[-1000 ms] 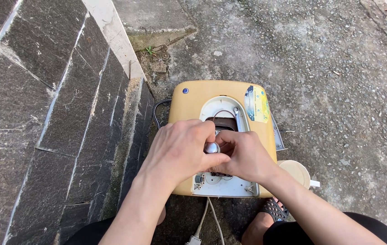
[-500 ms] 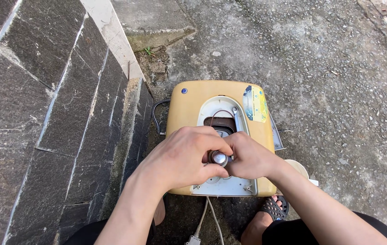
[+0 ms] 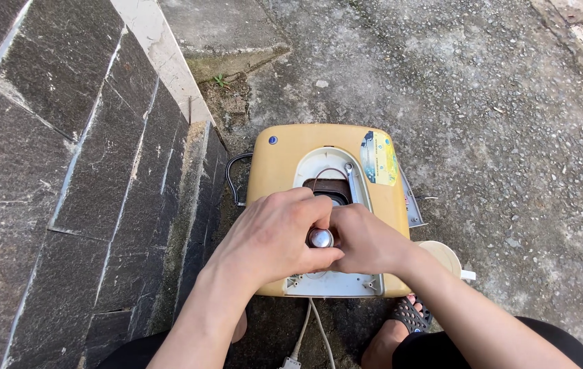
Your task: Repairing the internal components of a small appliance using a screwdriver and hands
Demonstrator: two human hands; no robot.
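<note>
A yellowed, boxy appliance (image 3: 284, 160) with a white top panel and a dark opening stands on rough concrete. Both hands rest on its near half. My left hand (image 3: 271, 236) and my right hand (image 3: 366, 239) meet around a small round silver knob (image 3: 320, 238), fingers curled against it from either side. The knob's shiny cap shows between my thumbs. A coloured sticker (image 3: 380, 157) lies on the appliance's right top edge. What lies under my palms is hidden.
A dark stone-tiled wall (image 3: 65, 191) rises on the left, close to the appliance. A white cord (image 3: 312, 328) runs from the appliance toward me. A round cream lid-like object (image 3: 442, 256) lies at right, beside my sandalled foot (image 3: 407, 318). Grey gravelly concrete (image 3: 496, 102) spreads beyond.
Both hands have shifted slightly nearer on the appliance, still closed around the silver knob. The view has tilted a little; the appliance itself has not moved.
</note>
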